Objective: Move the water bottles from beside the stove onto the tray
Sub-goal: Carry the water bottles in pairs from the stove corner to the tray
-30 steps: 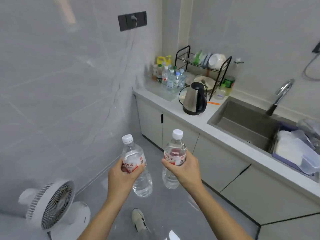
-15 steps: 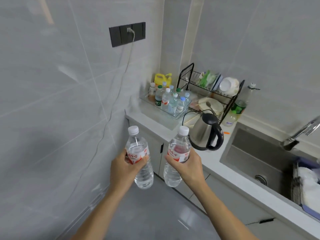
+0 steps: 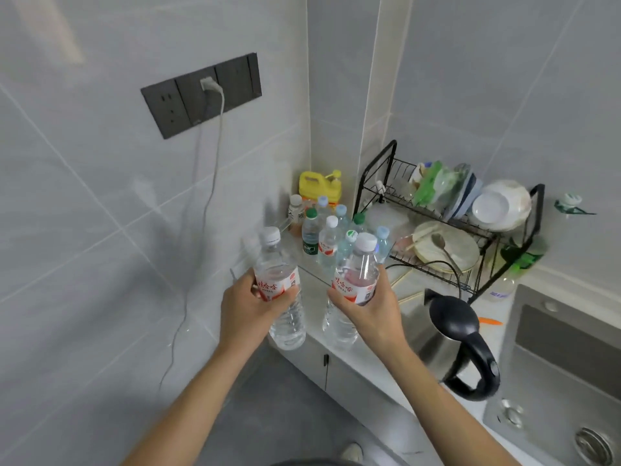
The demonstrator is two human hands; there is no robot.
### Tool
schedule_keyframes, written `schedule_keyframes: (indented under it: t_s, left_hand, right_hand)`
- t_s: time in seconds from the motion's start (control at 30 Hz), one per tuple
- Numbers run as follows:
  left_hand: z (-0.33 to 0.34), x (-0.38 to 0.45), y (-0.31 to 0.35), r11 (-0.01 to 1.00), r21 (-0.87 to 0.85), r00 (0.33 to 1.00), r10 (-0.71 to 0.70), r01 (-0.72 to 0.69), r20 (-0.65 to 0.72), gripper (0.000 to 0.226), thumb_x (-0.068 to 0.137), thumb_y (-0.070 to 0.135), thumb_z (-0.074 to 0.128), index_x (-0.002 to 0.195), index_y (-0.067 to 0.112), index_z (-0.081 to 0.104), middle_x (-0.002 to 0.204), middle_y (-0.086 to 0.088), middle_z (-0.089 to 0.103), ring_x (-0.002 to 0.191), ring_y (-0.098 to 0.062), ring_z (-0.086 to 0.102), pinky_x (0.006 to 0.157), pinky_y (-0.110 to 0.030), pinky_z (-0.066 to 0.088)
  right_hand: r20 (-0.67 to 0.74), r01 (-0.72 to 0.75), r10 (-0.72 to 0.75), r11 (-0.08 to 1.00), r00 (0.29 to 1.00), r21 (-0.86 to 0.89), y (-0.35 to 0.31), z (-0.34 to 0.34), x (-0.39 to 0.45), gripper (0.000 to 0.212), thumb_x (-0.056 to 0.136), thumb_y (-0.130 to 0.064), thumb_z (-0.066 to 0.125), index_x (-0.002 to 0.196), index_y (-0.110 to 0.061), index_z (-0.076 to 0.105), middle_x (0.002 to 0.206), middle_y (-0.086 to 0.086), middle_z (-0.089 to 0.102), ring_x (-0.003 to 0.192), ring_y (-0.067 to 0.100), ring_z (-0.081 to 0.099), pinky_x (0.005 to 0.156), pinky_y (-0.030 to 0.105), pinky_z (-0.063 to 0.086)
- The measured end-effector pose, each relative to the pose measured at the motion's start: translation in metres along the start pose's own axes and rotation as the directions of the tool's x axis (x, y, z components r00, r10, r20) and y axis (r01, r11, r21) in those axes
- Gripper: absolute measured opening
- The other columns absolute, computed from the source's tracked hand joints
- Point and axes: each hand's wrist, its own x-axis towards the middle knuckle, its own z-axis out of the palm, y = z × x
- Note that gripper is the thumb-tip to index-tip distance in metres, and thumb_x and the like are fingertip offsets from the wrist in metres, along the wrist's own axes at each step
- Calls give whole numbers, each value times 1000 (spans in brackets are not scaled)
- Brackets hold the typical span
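My left hand [image 3: 248, 304] grips a clear water bottle [image 3: 280, 264] with a white cap and red-and-white label, held upright. A second bottle of the same kind [image 3: 354, 264] stands upright in my right hand [image 3: 369, 304]. Both bottles hover at the near left end of the counter, just short of the clear tray [image 3: 314, 272] in the corner. Several capped bottles [image 3: 327, 235] stand on that tray. The tray's near edge is partly hidden behind the two held bottles.
A yellow jug [image 3: 319, 185] stands behind the tray. A black dish rack [image 3: 447, 227] with plates and bowls sits to the right. A steel kettle [image 3: 453, 341] with a black handle stands on the counter near my right forearm. The sink [image 3: 564, 358] lies at far right.
I have stepped closer to the corner. Both hands have carried the bottles forward, from over the floor to the counter's near end by the tray.
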Motion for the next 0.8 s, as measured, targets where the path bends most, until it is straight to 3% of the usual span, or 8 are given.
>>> schedule_keyframes:
  t_s: [0.1, 0.2, 0.4, 0.53, 0.6, 0.7, 0.8]
  left_hand:
    - [14, 42, 8, 1000, -9, 1000, -1, 1, 26, 49, 67, 53, 90, 108, 32, 73, 97, 15, 80, 89, -3, 76, 83, -45, 65]
    - [33, 82, 13, 1000, 18, 998, 21, -22, 54, 50, 68, 50, 92, 111, 36, 72, 97, 18, 79, 88, -1, 75, 82, -42, 64]
    - [73, 159, 12, 990, 79, 981, 103, -117, 166, 44, 64, 49, 93, 98, 38, 67, 85, 21, 74, 81, 5, 70, 69, -27, 57]
    - [98, 201, 1, 984, 83, 948, 130, -160, 292, 45, 63, 47, 93, 96, 38, 64, 86, 21, 72, 82, 4, 68, 70, -25, 54]
    - [108, 214, -11, 978, 95, 917, 139, -187, 373, 49, 64, 52, 91, 100, 38, 63, 89, 18, 72, 84, -1, 68, 70, -28, 55]
    - [120, 222, -30, 953, 156, 856, 152, -259, 495, 65, 62, 62, 86, 117, 40, 60, 96, 15, 75, 86, -14, 71, 71, -36, 59]
    - [130, 225, -52, 941, 189, 805, 122, -280, 580, 70, 64, 58, 88, 124, 36, 61, 98, 11, 78, 89, -22, 73, 72, -39, 59]
  right_hand:
    - [-1, -5, 5, 1000, 1000, -20, 4, 2, 45, 75, 72, -55, 91, 130, -33, 49, 106, -16, 76, 95, 6, 74, 88, 50, 61]
    - [-44, -11, 10, 1000, 999, -28, 11, 2, 78, 71, 70, -59, 89, 124, -33, 52, 105, -15, 76, 95, 7, 75, 87, 51, 62]
    - [-209, -26, 6, 995, 978, -91, 36, 13, 125, 66, 72, -51, 92, 123, -36, 54, 118, -6, 64, 110, 17, 68, 93, 50, 58]
    - [-305, -87, 39, 986, 951, -145, 37, 28, 142, 68, 74, -37, 95, 129, -33, 54, 119, -11, 64, 110, 8, 64, 93, 43, 57]
    - [-339, -149, 79, 971, 938, -186, 38, 39, 145, 67, 74, -39, 94, 127, -34, 53, 116, -14, 65, 105, 5, 63, 88, 38, 57]
    - [-375, -269, 140, 909, 916, -319, 45, 58, 142, 63, 72, -51, 88, 117, -33, 48, 104, -12, 65, 92, 16, 64, 76, 44, 57]
    - [-367, -346, 191, 837, 910, -423, 60, 72, 133, 64, 74, -59, 81, 120, -32, 46, 105, -9, 66, 89, 23, 65, 71, 44, 57]
